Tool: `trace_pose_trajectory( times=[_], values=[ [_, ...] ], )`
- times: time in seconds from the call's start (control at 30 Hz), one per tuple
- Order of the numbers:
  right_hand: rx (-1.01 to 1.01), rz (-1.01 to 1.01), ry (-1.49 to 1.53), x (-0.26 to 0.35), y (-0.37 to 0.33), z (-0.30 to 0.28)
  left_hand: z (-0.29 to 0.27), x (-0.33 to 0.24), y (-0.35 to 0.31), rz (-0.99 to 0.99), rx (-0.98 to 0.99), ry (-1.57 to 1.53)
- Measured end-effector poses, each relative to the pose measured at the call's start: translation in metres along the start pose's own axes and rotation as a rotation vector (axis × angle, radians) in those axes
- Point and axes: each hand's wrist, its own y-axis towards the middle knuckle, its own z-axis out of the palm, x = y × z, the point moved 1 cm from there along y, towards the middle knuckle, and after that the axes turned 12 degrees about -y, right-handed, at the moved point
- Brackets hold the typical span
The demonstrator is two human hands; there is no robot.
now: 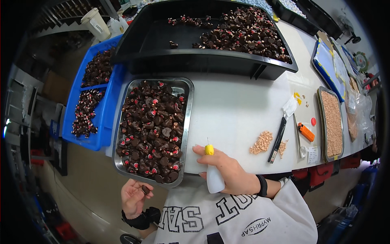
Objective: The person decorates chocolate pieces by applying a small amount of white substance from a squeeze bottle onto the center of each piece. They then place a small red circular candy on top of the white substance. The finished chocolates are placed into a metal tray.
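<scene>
Below the near left corner of a metal tray [187, 122], my left hand [133, 200] pinches a small round dark brown piece [145, 189] between thumb and fingertips. My right hand [231, 173] is wrapped round a white squeeze bottle [215, 181], held upright to the right of the tray. The bottle has a yellow collar and a thin needle tip pointing away from me. Many dark brown pieces [152, 130], some with red and white round bits, fill the tray. Small beige pieces [262, 142] lie in a loose pile on the white table right of my right hand.
A large black bin [203, 57] with more brown pieces stands at the back. At the left is a divided blue bin [103, 122]. On the right lie a black cutter knife [277, 140], an orange lighter [306, 132], a red cap [313, 121] and a tray of beige pieces [332, 122].
</scene>
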Motion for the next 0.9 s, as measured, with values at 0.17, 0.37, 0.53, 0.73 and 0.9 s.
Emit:
trace_pose_trajectory(
  times=[0.17,0.37,0.53,0.73,0.9],
  values=[
    [0.085,-0.036,0.004,-0.006,-0.004,0.003,0.005,0.008,-0.003,0.026,0.001,-0.033],
    [0.04,-0.047,-0.026,-0.002,-0.001,0.0,0.01,0.009,-0.005,0.008,0.026,0.018],
    [-0.012,-0.047,-0.005,-0.003,-0.004,-0.001,0.009,0.007,-0.003,0.002,0.012,0.0],
    [-0.003,-0.018,-0.017,0.001,-0.001,-0.001,0.015,0.004,0.0,-0.006,0.047,-0.038],
    [-0.03,-0.01,0.012,-0.001,-0.003,-0.001,0.02,-0.005,0.005,0.023,0.033,-0.056]
  ],
)
